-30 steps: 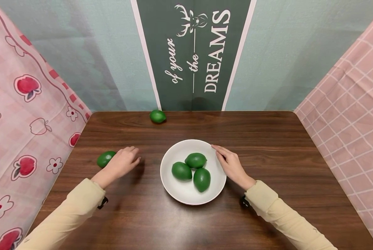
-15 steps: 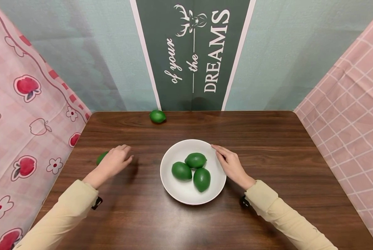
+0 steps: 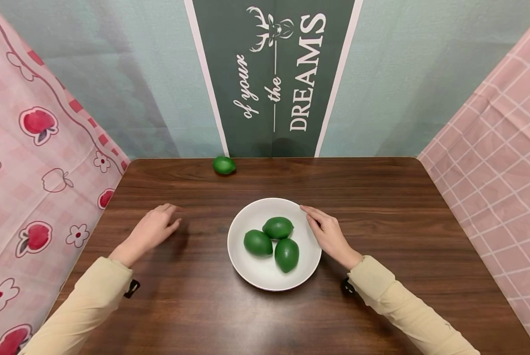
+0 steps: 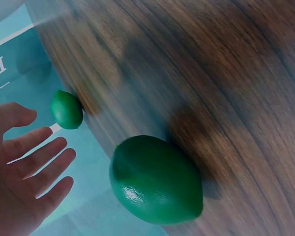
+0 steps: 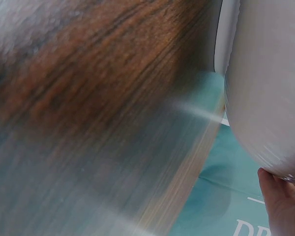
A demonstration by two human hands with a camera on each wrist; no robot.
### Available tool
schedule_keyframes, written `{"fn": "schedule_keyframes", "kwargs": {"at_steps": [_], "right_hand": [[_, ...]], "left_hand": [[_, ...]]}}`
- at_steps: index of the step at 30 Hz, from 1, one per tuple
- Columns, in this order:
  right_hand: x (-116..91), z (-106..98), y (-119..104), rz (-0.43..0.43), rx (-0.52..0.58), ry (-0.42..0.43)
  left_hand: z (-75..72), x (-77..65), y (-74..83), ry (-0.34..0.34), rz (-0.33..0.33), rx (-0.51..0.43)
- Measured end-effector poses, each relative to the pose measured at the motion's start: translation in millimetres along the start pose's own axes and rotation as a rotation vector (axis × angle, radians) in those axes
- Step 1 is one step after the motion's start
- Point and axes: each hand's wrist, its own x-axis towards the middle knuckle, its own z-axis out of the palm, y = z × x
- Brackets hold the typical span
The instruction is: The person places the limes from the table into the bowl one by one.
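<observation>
In the head view my left hand (image 3: 151, 228) hovers over the left part of the table, fingers spread and holding nothing. A green lime (image 4: 155, 179) lies under it, hidden by the hand in the head view; the left wrist view shows it apart from the fingers. My right hand (image 3: 331, 239) holds the right rim of a white bowl (image 3: 273, 281); in the right wrist view fingertips (image 5: 265, 177) touch its outer wall. Inside the bowl lie three green limes, one at the back (image 3: 278, 228), one left (image 3: 258, 243) and one in front (image 3: 287, 255).
Another green lime (image 3: 224, 165) lies at the back edge of the brown wooden table (image 3: 380, 197). A green cloth with white lettering (image 3: 273, 74) hangs behind the table. Pink patterned cloths hang at the left (image 3: 38, 187) and right (image 3: 500, 148).
My left hand has moved left, covering the left lime that showed earlier in the head view. The right hand, the bowl and its limes have stayed put.
</observation>
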Motion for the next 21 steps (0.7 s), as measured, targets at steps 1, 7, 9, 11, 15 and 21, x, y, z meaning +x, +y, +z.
{"fn": "schedule_keyframes", "kwargs": {"at_steps": [1,7,9,11,15,21], "right_hand": [[0.1,0.0,0.0,0.001,-0.001,-0.001],[0.2,0.2,0.2,-0.001,0.000,0.001],[0.4,0.3,0.5,-0.005,0.001,0.002],[0.5,0.5,0.8,-0.008,0.004,0.003],[0.5,0.7,1.0,-0.008,0.008,0.005],[0.1,0.5,0.5,-0.006,0.009,0.003]], "left_hand": [[0.0,-0.5,-0.9,0.002,-0.001,-0.001],[0.0,-3.7,-7.7,0.002,-0.020,-0.009],[0.3,-4.9,-10.0,0.000,-0.029,-0.013],[1.0,-6.0,-12.8,-0.001,-0.034,-0.012],[2.5,-8.6,-18.1,0.004,-0.036,-0.020],[5.0,-12.9,-27.1,0.010,-0.044,-0.023]]}}
